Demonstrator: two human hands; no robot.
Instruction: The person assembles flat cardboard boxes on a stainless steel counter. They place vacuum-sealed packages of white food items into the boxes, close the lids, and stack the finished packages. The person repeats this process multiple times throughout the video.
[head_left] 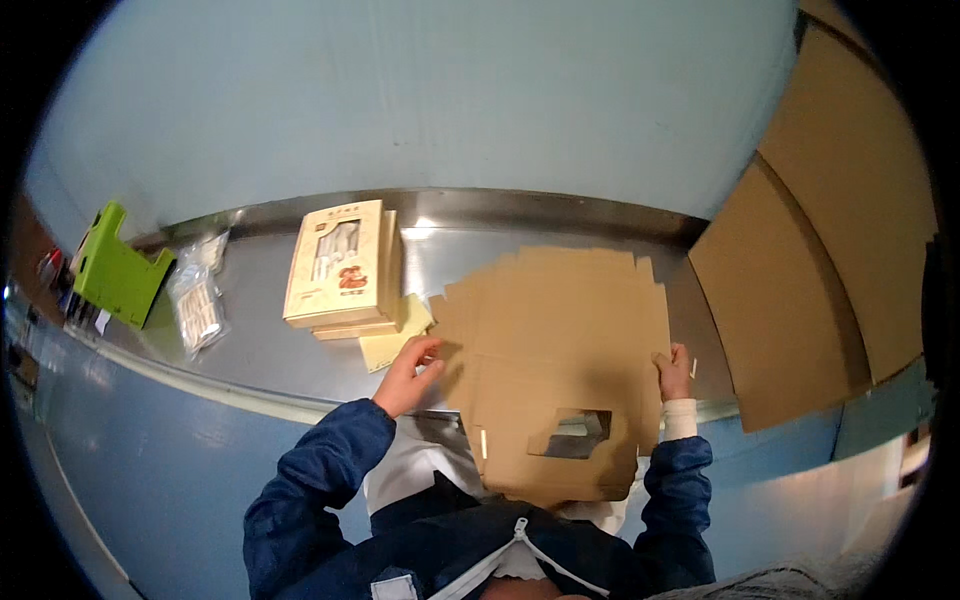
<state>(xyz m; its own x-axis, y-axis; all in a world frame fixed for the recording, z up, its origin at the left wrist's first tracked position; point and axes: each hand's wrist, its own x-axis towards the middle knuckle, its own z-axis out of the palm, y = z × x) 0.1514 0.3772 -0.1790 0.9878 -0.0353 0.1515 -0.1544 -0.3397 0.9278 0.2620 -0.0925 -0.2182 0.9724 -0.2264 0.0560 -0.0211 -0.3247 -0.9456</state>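
A flat, unfolded cardboard box blank point(565, 330) with notched edges and a cut-out window stretches from the metal worktop toward my body. On its right edge my right hand point(675, 374) is closed, thumb on the face turned to me. My left hand point(408, 376) is beside the left edge, fingers curved and apart, with nothing visible in it. Past that hand, a yellow printed piece of card point(382, 350) lies partly under a stack of printed cream gift boxes point(335, 262). The top box has a window showing pale contents.
Clear plastic bags of pale sticks point(196, 310) lie left of the boxes, beside a green plastic stand point(120, 268). Large brown cardboard sheets point(785, 300) lean at the right. A pale blue wall point(450, 100) rises behind the metal worktop point(260, 355).
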